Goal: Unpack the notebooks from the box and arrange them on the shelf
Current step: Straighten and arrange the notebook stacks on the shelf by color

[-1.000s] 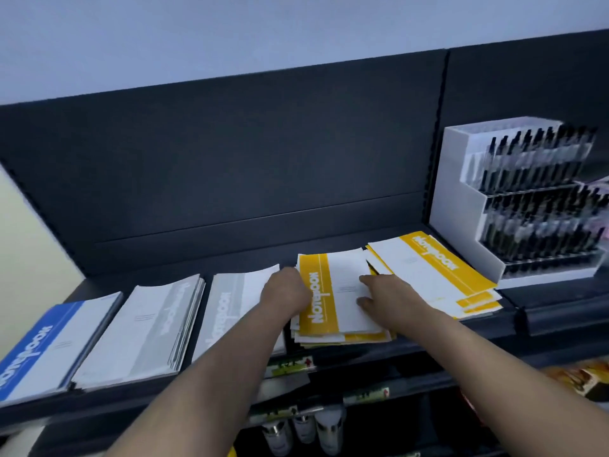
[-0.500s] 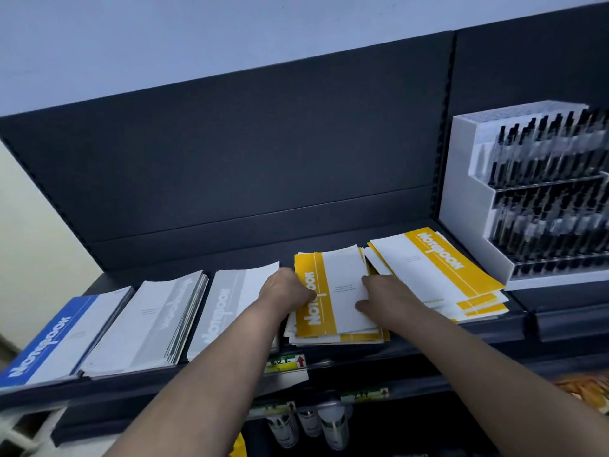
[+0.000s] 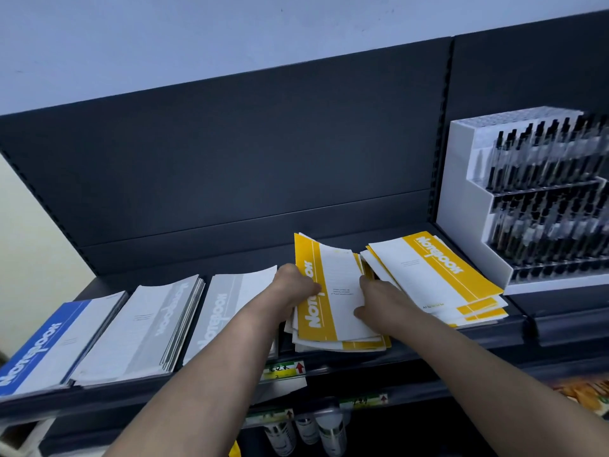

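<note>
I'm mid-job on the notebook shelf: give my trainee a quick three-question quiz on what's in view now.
1. True or false: both hands are on the same yellow notebook pile.
2. Which pile lies furthest left on the shelf? A) blue B) grey C) yellow
3. Fill in: the white rack right of the yellow piles holds ____.

Key
1. True: the left hand grips its left edge, the right hand its right.
2. A, the blue notebooks.
3. Pens, in the pen rack.
</note>
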Motion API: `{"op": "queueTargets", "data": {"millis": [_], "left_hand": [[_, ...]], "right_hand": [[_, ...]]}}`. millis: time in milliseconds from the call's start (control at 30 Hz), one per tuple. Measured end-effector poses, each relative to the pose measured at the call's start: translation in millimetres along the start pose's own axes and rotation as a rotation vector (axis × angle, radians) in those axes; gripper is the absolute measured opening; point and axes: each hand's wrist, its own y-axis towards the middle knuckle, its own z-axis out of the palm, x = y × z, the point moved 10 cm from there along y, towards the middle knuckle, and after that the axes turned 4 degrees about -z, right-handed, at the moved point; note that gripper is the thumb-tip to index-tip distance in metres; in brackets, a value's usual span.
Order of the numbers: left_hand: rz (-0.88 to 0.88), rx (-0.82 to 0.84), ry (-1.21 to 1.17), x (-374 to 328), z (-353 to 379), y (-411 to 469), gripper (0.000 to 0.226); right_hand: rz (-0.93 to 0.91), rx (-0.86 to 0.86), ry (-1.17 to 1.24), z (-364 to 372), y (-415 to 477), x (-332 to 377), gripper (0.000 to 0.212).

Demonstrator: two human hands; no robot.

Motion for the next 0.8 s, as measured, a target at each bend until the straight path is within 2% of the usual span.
{"op": "queueTargets", "data": {"millis": [67,133,233,367,500,567,800], "left_hand": [[0.018,0.009,-0.081,-5,-4,-2,0.024],[0.051,-0.017,-0.166,-8,-16,-4,0.019],[0.168,-0.02,-0.314,-14,-36,-11,0.028],[0.368,0.072,-0.473,-28,-51,-25,0.038],[0.452,0.114,-0.558,-32,-46,-30,0.041],[0.456,0.112,-0.599,-30,-41,-28,0.043],[0.392,0.141,-0.604,-4,-4,-21,0.044]], "right_hand": [[0.024,-0.013,0.09,-4,0,-3,0.071],[0.02,-0.076,0.236,-16,0,-2,0.092],[0.002,-0.202,0.556,-40,-2,3,0.086],[0.001,-0.266,0.913,-53,2,7,0.089],[-0.102,-0.397,0.919,-71,-2,9,0.062],[-0.124,-0.441,0.897,-75,-7,8,0.055],[-0.203,-0.353,0.99,-38,-15,10,0.066]]}}
